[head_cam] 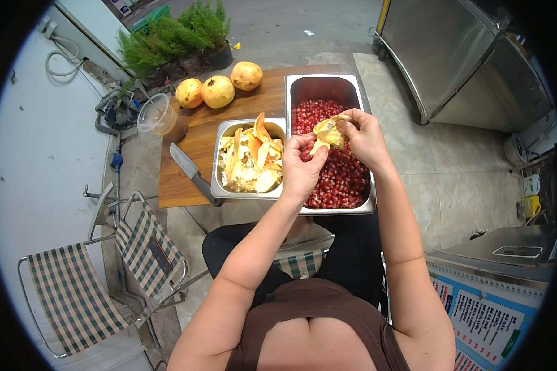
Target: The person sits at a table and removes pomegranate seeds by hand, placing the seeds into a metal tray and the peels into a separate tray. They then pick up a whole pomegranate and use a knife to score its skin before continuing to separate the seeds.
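Observation:
Between both hands is a piece of pale yellow pomegranate rind (330,131), held above a deep steel pan (322,87). My right hand (367,139) pinches its upper right side between thumb and fingers. At its lower left edge, my left hand (304,164) grips it with thumb and fingertips. Red pomegranate arils (336,185) cover the bottom of the pan, partly hidden by my hands. Just left stands a smaller steel pan (249,195) heaped with torn pomegranate peel (253,157).
A knife (192,171) with a dark handle lies on the wooden table (213,134). Behind it stand a plastic cup of brown drink (167,121) and three whole pomegranates (218,92). A checked folding chair (151,246) bearing a phone (160,254) is at left; a steel cart (438,55) stands at right.

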The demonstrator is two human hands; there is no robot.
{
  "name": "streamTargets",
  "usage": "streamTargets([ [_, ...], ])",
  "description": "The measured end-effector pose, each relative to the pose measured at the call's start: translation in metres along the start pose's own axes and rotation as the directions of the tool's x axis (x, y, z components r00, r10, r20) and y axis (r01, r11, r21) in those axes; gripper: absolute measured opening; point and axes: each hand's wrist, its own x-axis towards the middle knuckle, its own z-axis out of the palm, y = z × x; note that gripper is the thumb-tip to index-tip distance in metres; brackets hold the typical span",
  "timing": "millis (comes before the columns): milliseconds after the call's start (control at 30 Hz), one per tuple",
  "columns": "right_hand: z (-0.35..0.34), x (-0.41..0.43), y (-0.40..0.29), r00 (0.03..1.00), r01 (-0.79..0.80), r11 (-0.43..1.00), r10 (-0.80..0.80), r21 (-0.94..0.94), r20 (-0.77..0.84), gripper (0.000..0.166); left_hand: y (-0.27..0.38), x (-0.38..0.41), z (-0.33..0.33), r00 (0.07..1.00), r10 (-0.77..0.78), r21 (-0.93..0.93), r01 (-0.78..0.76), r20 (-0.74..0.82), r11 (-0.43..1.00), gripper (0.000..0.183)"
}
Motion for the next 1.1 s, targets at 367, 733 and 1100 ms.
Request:
streamTargets([
  [367, -0.014, 0.038, -0.001, 0.978, 0.084, 0.993, -0.098, -0.087, -0.184, 0.011, 0.0, -0.005, -0.001, 1.0, 0.005, -0.036, -0.005, 0.02, 0.999, 0.024],
  [733, -0.033, 0.086, -0.007, 0.956, 0.171, 0.985, -0.175, -0.037, -0.234, 0.019, -0.002, -0.01, -0.005, 0.999, 0.021, -0.023, -0.02, 0.029, 1.0, 0.023],
  [1100, 0.099, 0.007, -0.077, 0.664, 0.693, 0.596, -0.308, -0.405, 0.682, 0.013, -0.024, -0.004, -0.007, 0.99, 0.074, 0.09, -0.085, 0.122, 0.992, 0.031],
])
